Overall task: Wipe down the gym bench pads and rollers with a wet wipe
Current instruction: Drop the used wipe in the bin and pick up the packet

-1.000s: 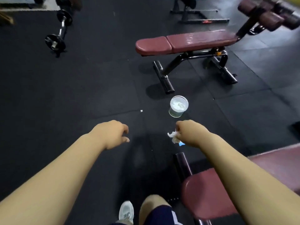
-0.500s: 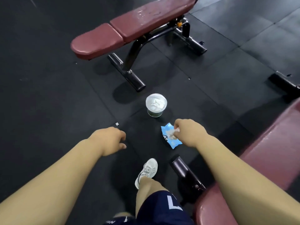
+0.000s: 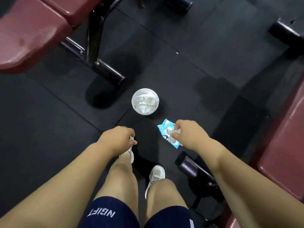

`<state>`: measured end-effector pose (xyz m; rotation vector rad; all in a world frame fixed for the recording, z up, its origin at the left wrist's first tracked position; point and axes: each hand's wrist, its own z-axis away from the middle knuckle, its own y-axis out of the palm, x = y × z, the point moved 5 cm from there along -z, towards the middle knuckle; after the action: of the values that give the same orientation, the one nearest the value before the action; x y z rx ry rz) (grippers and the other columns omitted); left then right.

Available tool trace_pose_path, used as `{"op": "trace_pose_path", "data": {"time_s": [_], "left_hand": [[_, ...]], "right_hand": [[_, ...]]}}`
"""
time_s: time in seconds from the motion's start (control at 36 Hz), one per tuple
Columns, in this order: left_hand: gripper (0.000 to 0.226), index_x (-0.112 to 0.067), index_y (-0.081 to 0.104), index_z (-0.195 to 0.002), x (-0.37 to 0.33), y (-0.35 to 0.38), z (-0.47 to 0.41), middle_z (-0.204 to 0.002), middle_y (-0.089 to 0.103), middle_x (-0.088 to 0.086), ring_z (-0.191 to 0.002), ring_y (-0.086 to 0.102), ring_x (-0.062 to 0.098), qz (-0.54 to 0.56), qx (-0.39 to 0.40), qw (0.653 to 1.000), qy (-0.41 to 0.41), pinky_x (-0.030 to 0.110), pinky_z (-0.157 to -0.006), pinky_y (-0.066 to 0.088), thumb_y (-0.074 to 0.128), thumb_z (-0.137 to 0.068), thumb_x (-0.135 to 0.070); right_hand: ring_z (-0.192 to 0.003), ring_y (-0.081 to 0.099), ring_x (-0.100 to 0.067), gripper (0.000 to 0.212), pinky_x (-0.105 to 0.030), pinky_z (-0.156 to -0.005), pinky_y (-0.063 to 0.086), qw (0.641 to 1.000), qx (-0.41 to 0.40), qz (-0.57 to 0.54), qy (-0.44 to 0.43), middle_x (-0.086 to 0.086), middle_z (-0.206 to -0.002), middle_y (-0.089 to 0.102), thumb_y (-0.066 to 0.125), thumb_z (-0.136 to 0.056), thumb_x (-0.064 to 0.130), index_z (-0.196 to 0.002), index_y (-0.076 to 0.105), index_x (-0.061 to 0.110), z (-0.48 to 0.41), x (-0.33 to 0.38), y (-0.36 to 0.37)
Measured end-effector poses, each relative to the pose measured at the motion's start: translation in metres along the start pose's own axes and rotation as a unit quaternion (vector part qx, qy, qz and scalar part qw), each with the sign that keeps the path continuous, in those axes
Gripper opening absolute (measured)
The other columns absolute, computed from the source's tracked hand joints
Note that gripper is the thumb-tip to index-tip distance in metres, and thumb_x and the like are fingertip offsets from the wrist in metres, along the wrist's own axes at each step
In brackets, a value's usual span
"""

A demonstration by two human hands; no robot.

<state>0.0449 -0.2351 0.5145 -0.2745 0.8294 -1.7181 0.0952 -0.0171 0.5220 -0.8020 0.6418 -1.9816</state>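
Note:
A maroon bench pad (image 3: pixel 31 30) on a black frame fills the upper left. A second maroon bench pad (image 3: pixel 284 142) runs along the right edge. My right hand (image 3: pixel 191 134) pinches a crumpled white wet wipe (image 3: pixel 170 133) at its fingertips, above a blue wipe packet (image 3: pixel 164 128) that seems to lie on the floor. My left hand (image 3: pixel 117 139) hangs beside it with loosely curled fingers and holds nothing. No rollers are in view.
A white round tub (image 3: pixel 145 102) with crumpled wipes inside stands on the black rubber floor just beyond my hands. The far bench's black foot bar (image 3: pixel 105 69) lies left of it. The near bench's foot bar (image 3: pixel 189 163) is by my right shoe (image 3: pixel 156 176).
The view has tilted down and come closer to the tub and the far bench. Both legs now show below. My right hand still holds the wipe over the blue packet.

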Motion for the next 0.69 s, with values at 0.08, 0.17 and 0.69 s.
{"op": "trace_pose_path", "data": {"time_s": [0.08, 0.17, 0.69], "left_hand": [[0.026, -0.028, 0.057, -0.113, 0.011, 0.007, -0.059, -0.11, 0.057, -0.009, -0.099, 0.052, 0.012, -0.003, 0.023, 1.0, 0.016, 0.033, -0.081, 0.047, 0.05, -0.092, -0.042], [0.026, -0.028, 0.057, -0.113, 0.022, 0.016, -0.115, -0.109, 0.058, -0.009, -0.098, 0.054, 0.013, -0.004, 0.031, 0.999, 0.028, 0.032, -0.078, 0.048, 0.05, -0.091, -0.042], [0.029, -0.027, 0.054, -0.109, 0.082, 0.129, -0.377, -0.105, 0.056, -0.008, -0.095, 0.054, 0.015, -0.123, -0.007, 0.99, 0.064, 0.033, -0.071, 0.046, 0.05, -0.09, -0.049]], "right_hand": [[-0.084, 0.058, -0.021, 0.025, -0.032, -0.069, 0.047, 0.998, -0.023, -0.041, 0.028, 0.0, -0.094, 0.061, 0.057, -0.087, 0.037, -0.098, 0.058, 0.014, -0.046, -0.005, 0.011], [-0.083, 0.055, -0.018, 0.017, -0.029, -0.064, 0.043, 0.996, -0.039, -0.066, 0.052, 0.004, -0.091, 0.058, 0.059, -0.084, 0.032, -0.095, 0.056, 0.02, -0.094, -0.014, 0.03], [-0.089, 0.056, -0.009, 0.021, -0.019, -0.069, 0.046, 0.934, -0.153, -0.324, 0.018, 0.007, -0.102, 0.059, 0.067, -0.082, 0.029, -0.101, 0.06, 0.022, -0.372, -0.059, 0.199]]}}
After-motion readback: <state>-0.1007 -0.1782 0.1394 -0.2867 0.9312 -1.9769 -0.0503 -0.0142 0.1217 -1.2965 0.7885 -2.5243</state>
